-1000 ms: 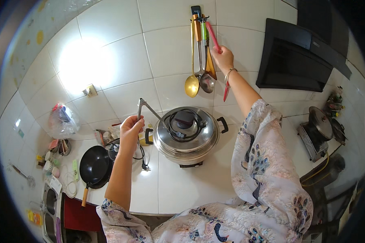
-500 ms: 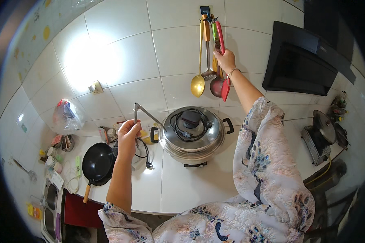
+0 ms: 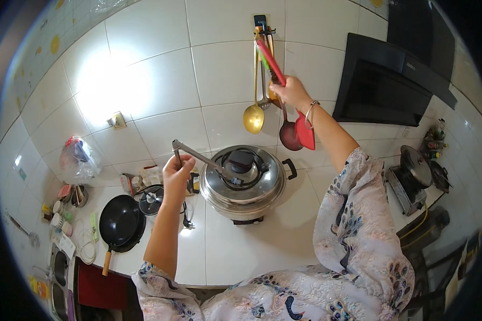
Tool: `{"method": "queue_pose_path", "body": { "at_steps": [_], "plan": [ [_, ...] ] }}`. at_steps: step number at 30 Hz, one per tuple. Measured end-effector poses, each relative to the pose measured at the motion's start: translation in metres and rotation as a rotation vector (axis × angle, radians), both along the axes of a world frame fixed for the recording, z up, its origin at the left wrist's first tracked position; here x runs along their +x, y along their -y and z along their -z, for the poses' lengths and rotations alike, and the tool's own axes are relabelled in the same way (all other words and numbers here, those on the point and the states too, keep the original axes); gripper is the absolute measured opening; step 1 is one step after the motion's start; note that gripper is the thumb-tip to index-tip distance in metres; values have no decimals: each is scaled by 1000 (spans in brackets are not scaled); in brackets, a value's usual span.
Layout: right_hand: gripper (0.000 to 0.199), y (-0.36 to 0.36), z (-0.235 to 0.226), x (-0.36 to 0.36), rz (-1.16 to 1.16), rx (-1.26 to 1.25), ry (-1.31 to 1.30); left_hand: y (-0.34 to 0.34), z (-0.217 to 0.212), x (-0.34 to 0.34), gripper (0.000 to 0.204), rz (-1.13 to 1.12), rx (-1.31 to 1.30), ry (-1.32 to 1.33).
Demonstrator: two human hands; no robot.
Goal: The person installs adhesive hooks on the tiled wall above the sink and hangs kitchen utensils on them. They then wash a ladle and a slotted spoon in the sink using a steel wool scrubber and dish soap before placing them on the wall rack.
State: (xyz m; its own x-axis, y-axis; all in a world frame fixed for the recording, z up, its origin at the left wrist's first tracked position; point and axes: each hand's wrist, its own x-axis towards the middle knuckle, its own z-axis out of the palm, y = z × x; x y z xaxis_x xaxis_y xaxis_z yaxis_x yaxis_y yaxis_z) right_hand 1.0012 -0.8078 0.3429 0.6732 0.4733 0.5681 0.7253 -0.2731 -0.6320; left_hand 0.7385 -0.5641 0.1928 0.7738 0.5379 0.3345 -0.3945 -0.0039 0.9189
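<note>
My right hand [image 3: 290, 91] has its fingers clamped on a red spatula [image 3: 284, 85] slanting up-left toward the wall hook [image 3: 261, 24]; my left hand [image 3: 177, 174] grips a metal tool [image 3: 201, 158] lower down.

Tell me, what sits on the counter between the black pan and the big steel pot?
In the head view, a small round lid and a black cord lie between the pan and the pot.

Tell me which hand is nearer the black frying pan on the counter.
Left. The left hand holds a metal tool up and to the right of the frying pan; the right hand is far off, up at the hanging utensils.
</note>
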Motion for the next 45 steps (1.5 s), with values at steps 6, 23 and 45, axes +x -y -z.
{"method": "queue_pose_path", "body": {
  "at_steps": [6,23,45],
  "plan": [
    [33,-5,14,-42,-9,-100,-60,18,-26,36,14,23,-7,12],
    [31,93,33,-52,150,118,-309,21,-81,177,32,324,39,19],
    [30,148,43,-76,346,98,-321,28,-131,296,34,499,104,14]
  ]
}}
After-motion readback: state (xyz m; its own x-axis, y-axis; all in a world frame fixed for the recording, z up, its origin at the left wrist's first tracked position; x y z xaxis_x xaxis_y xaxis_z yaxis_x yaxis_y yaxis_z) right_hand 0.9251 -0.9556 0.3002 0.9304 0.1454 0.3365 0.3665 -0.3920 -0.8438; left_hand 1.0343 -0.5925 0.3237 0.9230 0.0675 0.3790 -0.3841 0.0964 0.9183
